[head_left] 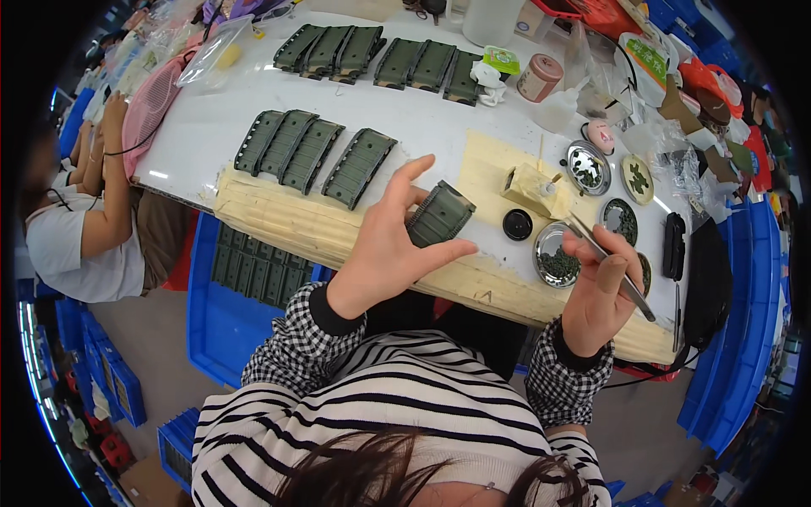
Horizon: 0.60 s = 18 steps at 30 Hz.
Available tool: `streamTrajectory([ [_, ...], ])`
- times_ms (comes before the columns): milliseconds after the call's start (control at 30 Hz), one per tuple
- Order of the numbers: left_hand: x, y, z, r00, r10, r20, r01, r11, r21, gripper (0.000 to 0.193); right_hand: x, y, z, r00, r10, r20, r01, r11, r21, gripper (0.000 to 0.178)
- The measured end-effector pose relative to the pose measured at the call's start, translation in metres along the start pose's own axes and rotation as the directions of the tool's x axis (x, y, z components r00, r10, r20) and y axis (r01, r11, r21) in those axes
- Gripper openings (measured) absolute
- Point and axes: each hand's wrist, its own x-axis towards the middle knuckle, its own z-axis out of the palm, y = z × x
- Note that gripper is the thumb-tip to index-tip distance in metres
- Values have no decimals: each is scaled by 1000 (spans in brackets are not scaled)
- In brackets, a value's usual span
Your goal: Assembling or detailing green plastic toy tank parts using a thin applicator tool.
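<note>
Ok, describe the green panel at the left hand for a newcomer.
On the white table, find the cream front edge. Near its middle, the green panel shows between thumb and forefinger of the left hand. Unlike other panels, it is framed by a hand.

The person wears a cream sweater [422,390] with black stripes and black-and-white checked sleeve covers [287,348] with black cuffs [334,314]; both hands [390,241] are bare.

Pink jar [540,79] near pale jug [490,22]
</note>
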Motion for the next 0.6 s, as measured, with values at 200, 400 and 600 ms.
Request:
streamTrajectory([
  [200, 9, -7, -10, 932, 320, -168, -167, 792, 587, 67, -12, -2, -4, 981, 157, 111, -155, 987, -34, 22],
  [400, 18, -11, -18, 895, 381, -231, -75, 639, 766, 58, -11, -9, -2, 970, 152, 189, -144, 988, -54, 21],
  [600, 31, -19, -34, 847, 450, -281, -38, 580, 813, 46, -13, -6, -5, 966, 164, 198, -157, 986, -52, 24],
])
